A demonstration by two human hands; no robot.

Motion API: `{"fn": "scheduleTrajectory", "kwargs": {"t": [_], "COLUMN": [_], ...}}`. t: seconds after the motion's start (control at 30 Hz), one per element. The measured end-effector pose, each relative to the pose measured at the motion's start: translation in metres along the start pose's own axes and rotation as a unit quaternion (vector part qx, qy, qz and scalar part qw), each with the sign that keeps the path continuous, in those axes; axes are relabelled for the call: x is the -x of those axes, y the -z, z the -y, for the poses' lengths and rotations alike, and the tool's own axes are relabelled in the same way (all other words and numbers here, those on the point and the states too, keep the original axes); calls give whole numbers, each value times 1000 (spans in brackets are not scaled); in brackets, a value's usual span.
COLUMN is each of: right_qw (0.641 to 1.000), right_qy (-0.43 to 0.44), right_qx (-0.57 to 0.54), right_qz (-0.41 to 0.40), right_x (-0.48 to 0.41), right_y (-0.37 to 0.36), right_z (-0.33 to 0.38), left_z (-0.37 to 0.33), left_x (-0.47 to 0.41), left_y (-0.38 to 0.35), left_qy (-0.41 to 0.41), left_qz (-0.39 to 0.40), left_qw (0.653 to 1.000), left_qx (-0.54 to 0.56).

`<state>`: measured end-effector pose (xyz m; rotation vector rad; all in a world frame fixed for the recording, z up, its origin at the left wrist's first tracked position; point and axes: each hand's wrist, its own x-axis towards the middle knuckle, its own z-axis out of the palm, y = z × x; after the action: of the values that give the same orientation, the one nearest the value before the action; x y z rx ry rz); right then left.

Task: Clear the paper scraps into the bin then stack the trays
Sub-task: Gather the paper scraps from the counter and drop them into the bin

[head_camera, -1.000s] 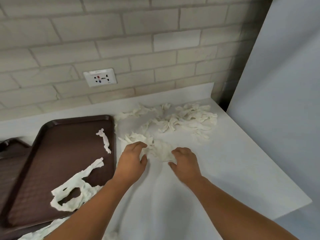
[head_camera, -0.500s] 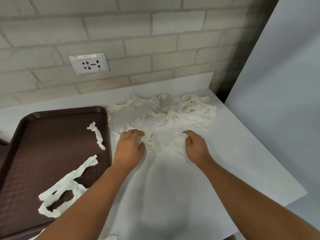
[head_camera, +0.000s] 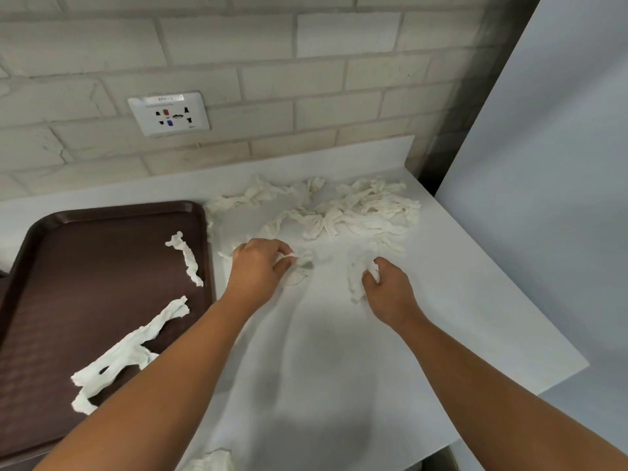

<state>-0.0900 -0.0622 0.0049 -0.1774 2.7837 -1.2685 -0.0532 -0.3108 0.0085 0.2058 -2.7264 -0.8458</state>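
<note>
A pile of white paper scraps (head_camera: pixel 353 212) lies on the white counter (head_camera: pixel 326 362) near the back wall. My left hand (head_camera: pixel 258 266) is closed on a scrap at the pile's near left side. My right hand (head_camera: pixel 387 290) is closed on another crumpled scrap a little to the right. A brown tray (head_camera: pixel 44 300) sits at the left with a short twisted scrap (head_camera: pixel 187 260) and a long torn strip (head_camera: pixel 129 348) on it. One more scrap (head_camera: pixel 214 460) lies at the counter's near edge. No bin can be made out for certain.
A brick wall with a white socket plate (head_camera: pixel 169 113) runs behind the counter. A pale panel (head_camera: pixel 543 198) rises at the right beyond the counter's edge. A dark rounded shape (head_camera: pixel 438 460) shows under the counter's near right corner.
Both hands have moved apart, each closing on a piece of scrap. The view has shifted right, so the tray sits further left and a second tray is out of frame.
</note>
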Motion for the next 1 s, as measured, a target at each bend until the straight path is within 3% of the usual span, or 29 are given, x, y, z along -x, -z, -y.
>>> {"fn": "scheduleTrajectory", "kwargs": {"t": [0.07,0.13,0.27,0.37,0.63,0.7,0.83,0.93,1.0], "right_qw": [1000,1000,998,993,995,996,994,994,994], "right_qy": [16,26,16,-16,2,-8,-27,-48,-53], "right_qx": [0,-8,-60,-120,-97,-86,-96,-92,-93], "right_qz": [-6,-5,-5,9,-23,-30,-33,-23,-17], "right_x": [3,5,15,28,70,82,110,129,140], "right_y": [3,6,14,25,76,89,106,113,114], "right_z": [0,0,7,11,-14,-28,-58,-74,-83], "left_z": [-14,-26,-48,-66,-133,-137,-126,-105,-93], "left_x": [-1,-1,1,4,27,41,79,107,124], "left_y": [13,24,37,35,28,14,-30,-69,-93], "left_qy": [72,90,85,135,214,221,180,88,16], "left_qz": [39,74,106,107,109,98,91,91,93], "left_qw": [986,959,920,866,709,743,871,956,987], "left_qx": [143,259,368,469,663,624,449,265,130]}}
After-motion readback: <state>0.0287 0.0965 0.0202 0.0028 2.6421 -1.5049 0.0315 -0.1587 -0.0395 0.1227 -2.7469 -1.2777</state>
